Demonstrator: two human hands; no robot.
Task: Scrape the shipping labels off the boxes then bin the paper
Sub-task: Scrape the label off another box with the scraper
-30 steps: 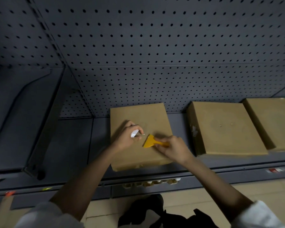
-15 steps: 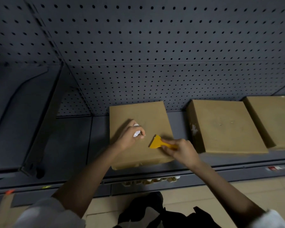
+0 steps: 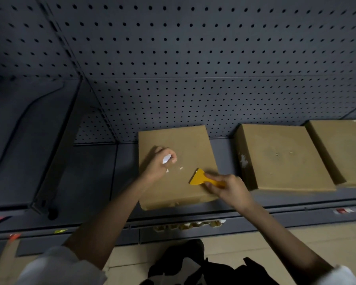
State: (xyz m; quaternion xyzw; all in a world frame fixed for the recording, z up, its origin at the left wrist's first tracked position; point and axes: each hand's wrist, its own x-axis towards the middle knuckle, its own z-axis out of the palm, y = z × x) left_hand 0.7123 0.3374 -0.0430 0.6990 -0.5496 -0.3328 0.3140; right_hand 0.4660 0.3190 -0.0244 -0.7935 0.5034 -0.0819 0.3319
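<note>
Label paper (image 3: 167, 158), a crumpled white wad, sits at the centre of the frame pinched in the fingers (image 3: 172, 159) of the left hand (image 3: 159, 164), which rests on top of the left-most box (image 3: 176, 165). It looks feather-light, limp and probably tacky on its adhesive side, so it should crush small and may cling to skin when dropped; a loose pinch is enough. Two or three tiny white scraps (image 3: 180, 168) lie on the cardboard just right of that hand, too small to pinch easily and likely better swept or lifted with a blade edge. The right hand (image 3: 227, 187), lower right of centre, is clenched around the handle of a yellow scraper (image 3: 199, 177), its wide blade resting on or just above the box top, pointing toward the scraps. The box is flat brown cardboard, stiff enough to press on but soft enough to gouge under a steep blade. The middle box (image 3: 284, 157), right of centre on the same shelf (image 3: 95, 173), shows white residue (image 3: 243, 161) on its left wall. No bin is visible.
</note>
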